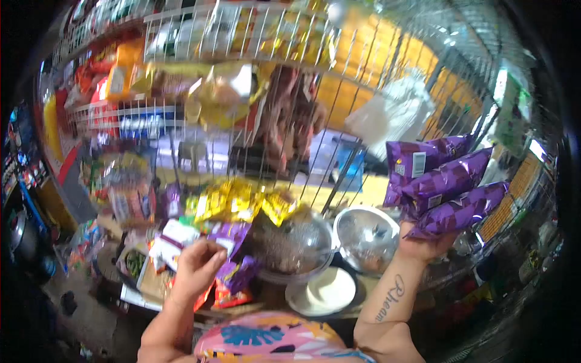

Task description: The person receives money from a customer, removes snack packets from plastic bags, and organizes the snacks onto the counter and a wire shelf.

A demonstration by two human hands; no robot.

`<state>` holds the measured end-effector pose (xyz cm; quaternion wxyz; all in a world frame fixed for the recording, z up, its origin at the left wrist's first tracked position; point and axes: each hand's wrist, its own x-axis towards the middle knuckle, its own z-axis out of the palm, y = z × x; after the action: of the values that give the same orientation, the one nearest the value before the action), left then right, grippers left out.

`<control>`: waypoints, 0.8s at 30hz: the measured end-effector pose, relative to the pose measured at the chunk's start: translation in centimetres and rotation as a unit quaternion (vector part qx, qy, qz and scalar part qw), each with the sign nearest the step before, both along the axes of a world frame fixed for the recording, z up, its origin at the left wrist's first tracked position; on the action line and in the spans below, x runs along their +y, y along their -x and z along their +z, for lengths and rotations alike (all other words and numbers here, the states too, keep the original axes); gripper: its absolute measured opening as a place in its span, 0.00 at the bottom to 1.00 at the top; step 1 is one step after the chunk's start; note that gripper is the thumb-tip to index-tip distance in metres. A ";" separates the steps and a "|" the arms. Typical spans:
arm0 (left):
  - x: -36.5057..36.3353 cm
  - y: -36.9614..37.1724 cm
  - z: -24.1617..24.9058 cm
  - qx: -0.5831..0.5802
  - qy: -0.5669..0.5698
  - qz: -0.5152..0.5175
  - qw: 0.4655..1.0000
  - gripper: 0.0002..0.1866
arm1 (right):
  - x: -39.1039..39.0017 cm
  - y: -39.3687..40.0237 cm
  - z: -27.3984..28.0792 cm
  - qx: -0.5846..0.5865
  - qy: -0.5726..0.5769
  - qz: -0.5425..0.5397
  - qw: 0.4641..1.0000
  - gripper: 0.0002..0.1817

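Observation:
My right hand (426, 245) is raised at the right and grips several shiny purple snack packets (451, 175), fanned out above the palm. A barcode shows on one of them. My left hand (200, 266) is closed, with its fingers curled, over the cluttered counter. Whether anything is in its fingers is hidden. Just beyond it lie a purple packet (232, 235) and another purple packet (239, 274), with red packets (232, 299) below. Yellow foil packets (227, 202) are heaped behind.
Two clear domed containers (293, 245) (366, 236) stand mid-counter, with a cream bowl (321, 291) in front. A wire rack (315, 121) rises behind, hung with packaged goods. A white plastic bag (393, 112) hangs at its right.

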<state>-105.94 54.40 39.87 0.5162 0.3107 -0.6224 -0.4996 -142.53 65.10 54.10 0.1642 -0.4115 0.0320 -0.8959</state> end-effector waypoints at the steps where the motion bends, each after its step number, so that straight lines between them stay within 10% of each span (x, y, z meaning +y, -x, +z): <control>1: -0.1 -0.2 -0.2 -0.029 0.001 0.003 1.000 0.03 | 0.0 0.4 -1.6 0.045 0.007 0.071 0.996 0.41; 11: -2.2 -3.0 -2.5 -0.026 0.023 0.144 0.989 0.05 | 2.0 2.7 -13.4 -0.038 -0.209 0.071 0.974 0.47; 24: -3.4 -3.4 -5.7 -0.171 0.061 0.240 0.954 0.05 | 1.0 2.1 -16.4 -0.030 -0.190 0.168 0.967 0.46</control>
<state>-102.49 51.01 34.22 0.5249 0.4992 -0.6379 -0.2616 -144.60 66.10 37.68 0.3881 -0.3448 0.1270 -0.8452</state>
